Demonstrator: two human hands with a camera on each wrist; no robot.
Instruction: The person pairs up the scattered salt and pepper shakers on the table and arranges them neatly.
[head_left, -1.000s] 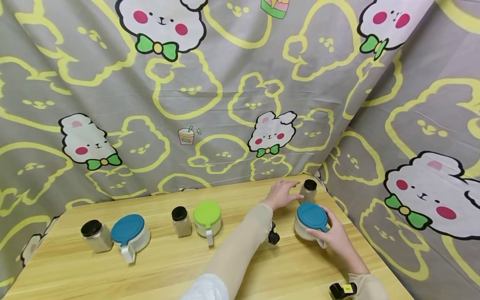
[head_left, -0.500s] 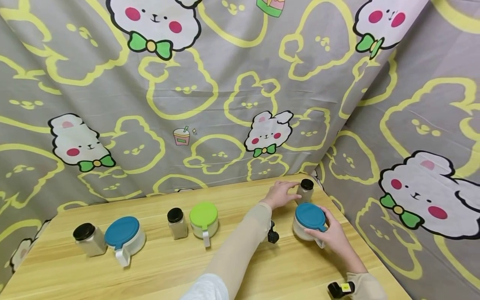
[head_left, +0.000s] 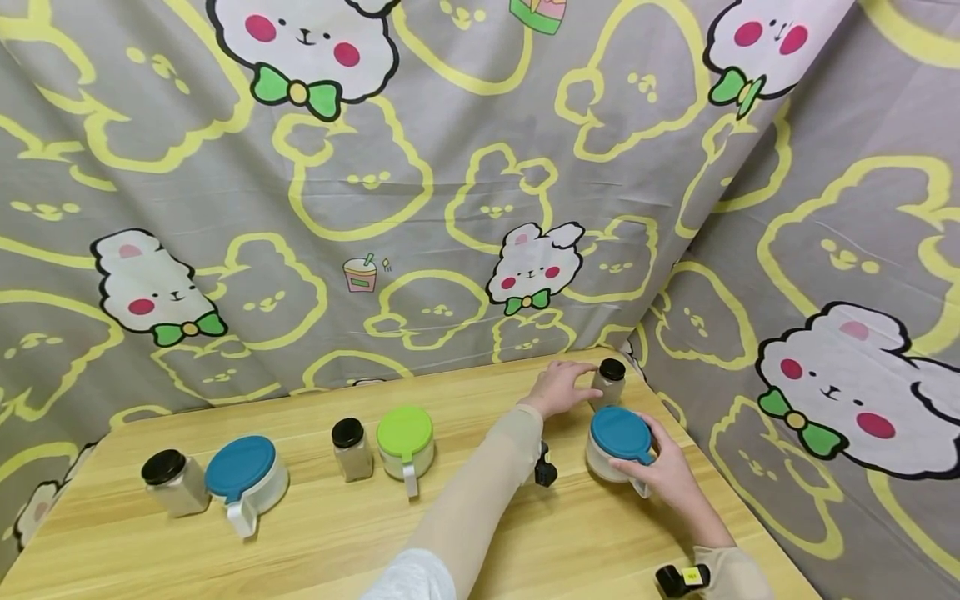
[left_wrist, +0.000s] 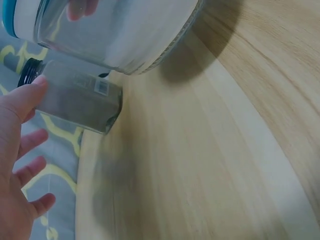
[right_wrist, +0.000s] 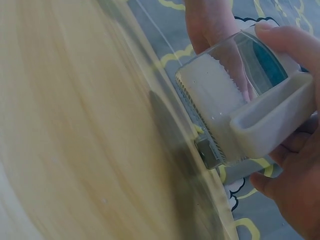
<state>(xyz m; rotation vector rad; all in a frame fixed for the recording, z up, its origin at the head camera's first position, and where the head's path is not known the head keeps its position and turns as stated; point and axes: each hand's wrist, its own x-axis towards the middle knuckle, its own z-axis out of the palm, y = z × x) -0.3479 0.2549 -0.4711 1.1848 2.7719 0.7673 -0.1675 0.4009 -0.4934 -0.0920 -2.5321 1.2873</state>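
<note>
Nothing on the table [head_left: 315, 542] has moved; only the view drifted. Left hand [head_left: 558, 387], fingers spread, touches the bottle [head_left: 609, 382] at the far right corner. Right hand [head_left: 663, 475] curls around the blue-lidded jar [head_left: 618, 442] (probably rigid, smooth, light); take it by the handle [right_wrist: 272, 122].

Blue-lidded jar [head_left: 619, 443]: near wall hidden behind the right hand [head_left: 663, 475] in the head view; lid cut off by the top-left corner in the left wrist view.
Small black-capped bottle [head_left: 611, 382]: left side hidden by the left hand [head_left: 561, 387]; label [left_wrist: 101, 87] too small to read.
Left hand, left wrist view: palm cut off by the left edge.
Right hand, right wrist view: cut off at right and bottom edges.
Tabletop [right_wrist: 75, 150]: streaked with blur in both wrist views.
</note>
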